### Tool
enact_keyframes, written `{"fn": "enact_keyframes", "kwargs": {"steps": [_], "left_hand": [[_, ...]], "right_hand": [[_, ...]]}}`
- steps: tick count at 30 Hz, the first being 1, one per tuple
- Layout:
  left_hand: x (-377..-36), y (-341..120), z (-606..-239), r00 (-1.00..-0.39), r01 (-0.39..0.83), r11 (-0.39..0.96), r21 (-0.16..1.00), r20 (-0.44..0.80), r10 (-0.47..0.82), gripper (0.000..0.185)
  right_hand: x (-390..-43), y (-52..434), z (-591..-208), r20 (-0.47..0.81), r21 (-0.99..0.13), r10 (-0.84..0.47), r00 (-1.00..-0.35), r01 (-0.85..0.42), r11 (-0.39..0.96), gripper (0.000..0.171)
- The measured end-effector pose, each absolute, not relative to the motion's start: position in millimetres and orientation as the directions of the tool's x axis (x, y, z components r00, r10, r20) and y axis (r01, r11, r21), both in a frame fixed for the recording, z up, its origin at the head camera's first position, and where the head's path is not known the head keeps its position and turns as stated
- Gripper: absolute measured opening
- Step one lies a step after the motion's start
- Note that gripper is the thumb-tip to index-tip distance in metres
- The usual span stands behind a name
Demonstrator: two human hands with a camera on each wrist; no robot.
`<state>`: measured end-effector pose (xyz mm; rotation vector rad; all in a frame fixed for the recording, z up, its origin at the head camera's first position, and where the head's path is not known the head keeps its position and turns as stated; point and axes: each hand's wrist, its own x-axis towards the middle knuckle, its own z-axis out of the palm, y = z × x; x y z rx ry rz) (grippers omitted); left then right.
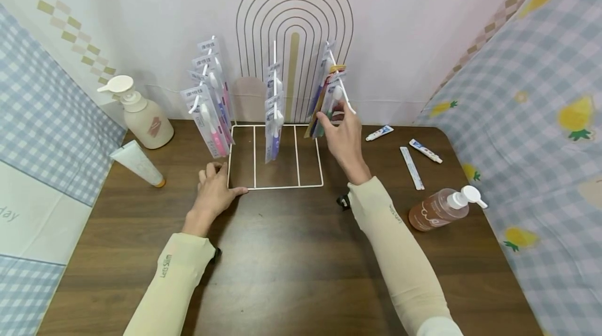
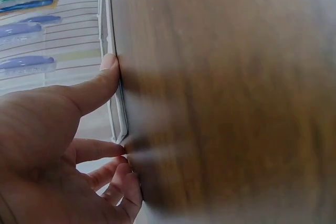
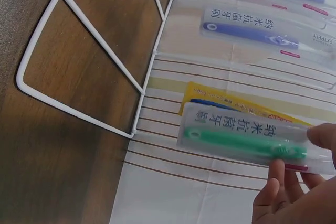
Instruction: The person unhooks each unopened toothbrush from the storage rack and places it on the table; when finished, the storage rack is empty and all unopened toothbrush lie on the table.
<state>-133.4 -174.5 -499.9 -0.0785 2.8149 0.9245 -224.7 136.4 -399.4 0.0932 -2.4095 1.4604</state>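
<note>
R hand (image 1: pixel 345 137) is pinching the green toothbrush pack (image 3: pixel 241 142) betw. thumb & fingertips, w/ the pack sitting at the rack's (image 1: pixel 282 188) R prong (image 1: pixel 346 95). L hand (image 1: pixel 212 189) is gripping the rack's front L corner, thumb straight, other fingers bending round. Prob. hanging or unhooking this pack (can't tell which). Next move's prob. calling for steadying the rack & keeping the pack aligned w/ that prong. Other packs (image 1: pixel 207 116) are hanging along the rack's L & middle.
</note>
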Motion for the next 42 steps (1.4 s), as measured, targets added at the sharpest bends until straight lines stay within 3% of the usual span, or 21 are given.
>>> {"fn": "enact_keyframes", "kwargs": {"steps": [7, 26, 31, 38, 42], "left_hand": [[-136, -176, -500, -0.981, -0.098, 0.818, 0.566, -0.192, 0.015, 0.104], [-140, -182, -504, -0.984, -0.085, 0.792, 0.605, -0.175, 0.028, 0.099], [-140, -183, -502, -0.984, -0.083, 0.801, 0.592, -0.177, 0.029, 0.099], [-145, -187, -510, -0.983, -0.068, 0.791, 0.609, -0.177, 0.051, 0.102], [-148, -191, -519, -0.986, -0.058, 0.773, 0.631, -0.16, 0.057, 0.101]], "right_hand": [[-222, 138, -400, 0.331, -0.851, 0.129, -0.935, -0.236, 0.47, 0.024], [-183, 184, -399, 0.323, -0.843, 0.145, -0.935, -0.215, 0.493, 0.016], [-182, 205, -427, 0.204, -0.876, 0.168, -0.964, -0.103, 0.471, 0.016], [-218, 248, -532, -0.059, -0.93, 0.028, -0.998, 0.065, 0.363, 0.021], [-215, 242, -541, -0.173, -0.903, 0.0, -0.985, 0.159, 0.399, 0.019]]}}
